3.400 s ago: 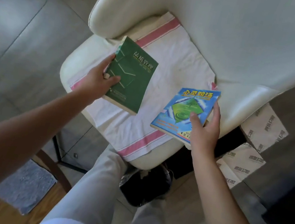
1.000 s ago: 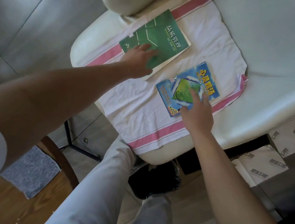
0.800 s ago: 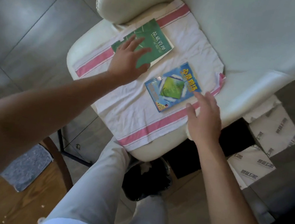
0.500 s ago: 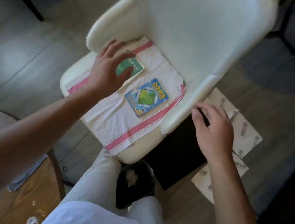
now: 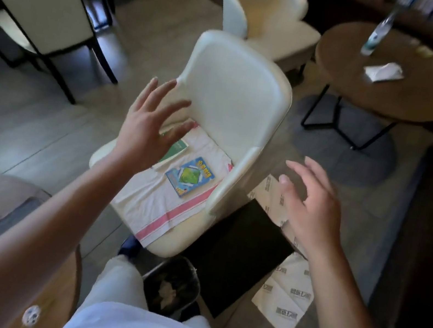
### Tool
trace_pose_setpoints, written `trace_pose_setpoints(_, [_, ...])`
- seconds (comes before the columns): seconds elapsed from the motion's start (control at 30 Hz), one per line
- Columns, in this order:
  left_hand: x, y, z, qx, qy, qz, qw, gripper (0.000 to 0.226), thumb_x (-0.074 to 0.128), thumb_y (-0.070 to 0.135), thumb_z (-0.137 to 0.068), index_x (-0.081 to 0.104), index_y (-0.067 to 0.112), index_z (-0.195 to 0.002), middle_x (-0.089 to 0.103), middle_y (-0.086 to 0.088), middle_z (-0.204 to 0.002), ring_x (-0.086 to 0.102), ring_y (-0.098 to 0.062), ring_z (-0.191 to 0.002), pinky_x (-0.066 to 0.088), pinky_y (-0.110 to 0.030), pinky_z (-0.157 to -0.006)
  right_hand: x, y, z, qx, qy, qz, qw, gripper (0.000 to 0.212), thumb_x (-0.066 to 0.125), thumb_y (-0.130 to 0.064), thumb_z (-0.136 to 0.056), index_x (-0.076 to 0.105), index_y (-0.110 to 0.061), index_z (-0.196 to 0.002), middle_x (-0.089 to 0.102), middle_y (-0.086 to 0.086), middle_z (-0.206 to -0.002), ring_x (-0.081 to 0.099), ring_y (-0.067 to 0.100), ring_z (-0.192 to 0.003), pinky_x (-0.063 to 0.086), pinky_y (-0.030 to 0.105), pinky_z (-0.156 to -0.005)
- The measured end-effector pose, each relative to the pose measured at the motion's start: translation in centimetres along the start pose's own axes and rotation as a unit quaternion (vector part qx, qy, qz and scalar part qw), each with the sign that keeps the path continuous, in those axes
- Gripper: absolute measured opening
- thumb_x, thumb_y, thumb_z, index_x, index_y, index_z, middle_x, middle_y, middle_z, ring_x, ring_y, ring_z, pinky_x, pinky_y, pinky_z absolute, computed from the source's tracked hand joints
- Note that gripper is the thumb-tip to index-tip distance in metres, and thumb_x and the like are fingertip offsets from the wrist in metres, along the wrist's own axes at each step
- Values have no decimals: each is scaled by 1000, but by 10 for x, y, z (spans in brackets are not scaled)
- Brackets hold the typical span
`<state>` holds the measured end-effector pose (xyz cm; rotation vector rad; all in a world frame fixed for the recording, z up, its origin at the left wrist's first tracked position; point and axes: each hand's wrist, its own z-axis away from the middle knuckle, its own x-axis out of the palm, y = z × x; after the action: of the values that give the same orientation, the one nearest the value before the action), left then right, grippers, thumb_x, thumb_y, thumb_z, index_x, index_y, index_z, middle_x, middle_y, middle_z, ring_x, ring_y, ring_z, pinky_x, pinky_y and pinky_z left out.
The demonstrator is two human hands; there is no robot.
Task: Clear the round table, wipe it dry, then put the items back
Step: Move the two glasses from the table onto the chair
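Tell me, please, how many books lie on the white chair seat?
2. The green book lies on the striped towel toward the seat's left side, partly hidden behind the left hand. The blue book lies just right of it, fully visible. Nothing suggests a third.

Grey tiled floor (image 5: 41,133), dimly lit, with bright patches at the left. Cream armchair (image 5: 238,101) at centre, a second cream chair (image 5: 268,8) behind it, dark-legged dining chairs (image 5: 35,2) at the upper left. Round wooden side table (image 5: 382,89) on black legs at the upper right, above a grey rug (image 5: 354,162).
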<state>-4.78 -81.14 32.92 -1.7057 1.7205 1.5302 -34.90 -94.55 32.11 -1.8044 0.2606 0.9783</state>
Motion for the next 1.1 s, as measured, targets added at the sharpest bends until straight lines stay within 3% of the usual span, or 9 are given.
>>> trace_pose_setpoints(0.17, [-54, 10, 29, 3, 51, -32, 998, 58, 46, 64, -99, 64, 24, -137, 40, -5, -162, 20, -32, -156, 24, -50, -125, -23, -36, 23, -55, 10, -4, 998, 46, 58, -47, -96, 64, -30, -138, 44, -2, -159, 39, 17, -145, 35, 34, -115])
trace_pose_setpoints(0.47, [-143, -7, 97, -36, 99, -76, 991, 60, 46, 63, -98, 56, 27, -145, 37, -4, -164, 16, -30, -158, 24, -54, -124, -6, -110, 54, -147, -6, -18, 989, 54, 58, -50, -95, 55, -33, -146, 38, -1, -163, 36, 21, -148, 34, 36, -115])
trace_pose_setpoints(0.6, [-191, -24, 150, -66, 135, -65, 986, 60, 36, 63, -102, 57, 25, -145, 37, -3, -164, 16, -27, -158, 24, -55, -124, 14, -152, 86, -195, -16, -25, 980, 51, 63, -42, -100, 53, -31, -149, 36, 0, -164, 32, 17, -149, 28, 27, -114])
trace_pose_setpoints(0.83, [-270, -60, 289, -141, 153, -112, 972, 57, 41, 61, -100, 55, 30, -145, 35, -1, -165, 13, -25, -159, 23, -52, -125, 74, -214, 173, -242, -54, -43, 968, 51, 58, -46, -100, 52, -32, -149, 39, 2, -163, 37, 20, -148, 36, 37, -118])
trace_pose_setpoints(0.97, [-319, -69, 360, -137, 205, -124, 961, 45, 52, 49, -102, 62, 26, -140, 41, -1, -162, 19, -25, -157, 25, -48, -124, 109, -259, 235, -269, -83, -46, 958, 56, 54, -50, -97, 52, -32, -149, 39, 3, -162, 36, 20, -148, 16, 6, -112])
trace_pose_setpoints(1.03, [-337, -74, 396, -149, 220, -140, 954, 44, 53, 47, -102, 63, 25, -139, 43, -3, -161, 21, -27, -157, 27, -51, -123, 120, -276, 263, -284, -102, -53, 952, 56, 55, -48, -97, 52, -31, -150, 38, 2, -163, 36, 19, -148, 16, 6, -112])
trace_pose_setpoints(1.1, [-351, -79, 428, -172, 222, -151, 948, 47, 50, 51, -102, 61, 25, -140, 43, -4, -161, 21, -28, -156, 28, -54, -122, 126, -289, 288, -297, -110, -59, 947, 56, 56, -46, -97, 52, -29, -150, 37, 1, -164, 35, 18, -149, 21, 16, -115])
